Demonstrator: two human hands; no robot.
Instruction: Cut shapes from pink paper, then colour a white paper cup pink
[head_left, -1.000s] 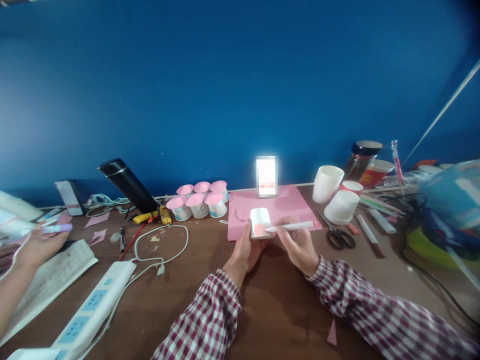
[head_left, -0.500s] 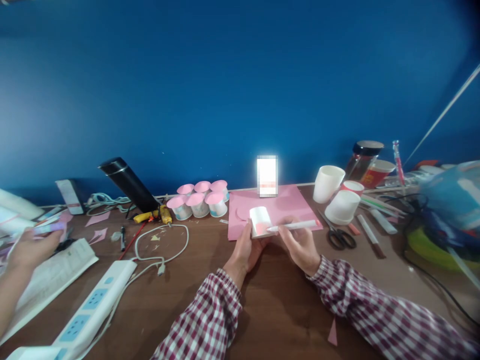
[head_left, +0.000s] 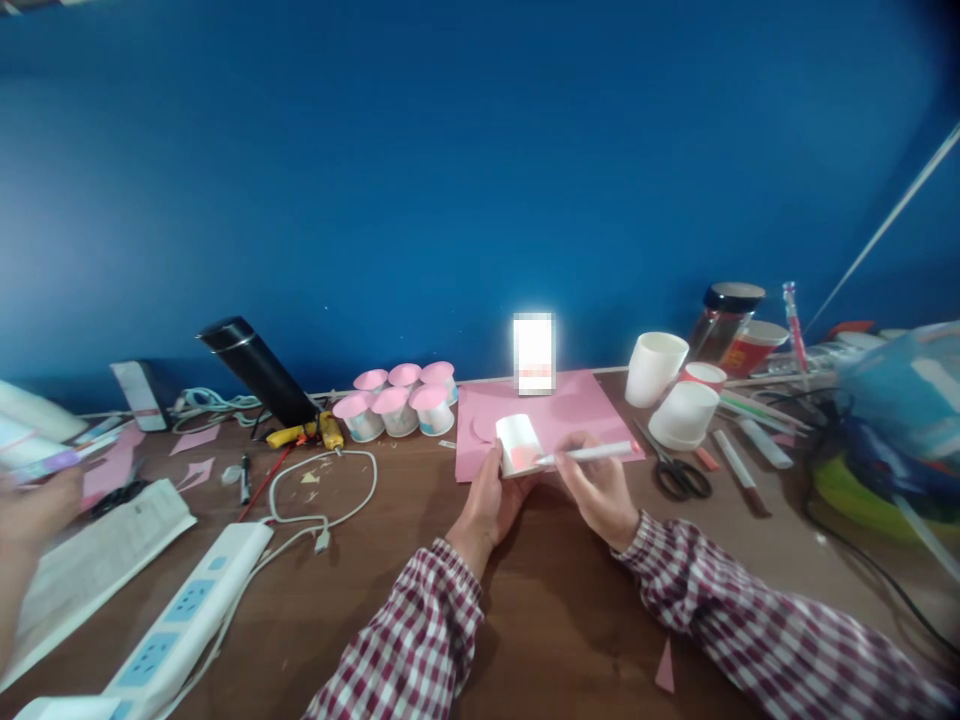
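My left hand is closed around a small white paper cup, tilted, with a pink patch coloured on its lower side. In my right hand is a white marker, pinched between the fingers. Its tip meets or nearly meets the cup near the pink patch. Both hands are just in front of a pink sheet of paper. A bright, blurred-out screen stands at the back of that sheet.
Several pink-topped cups stand at the back left of the sheet. To the right are white paper cups, scissors and a jar. A power strip lies front left. Another person's hand is at far left.
The other person's hand at far left has moved further left, showing scissors and pink paper there. My hands, the cup and the marker have hardly shifted.
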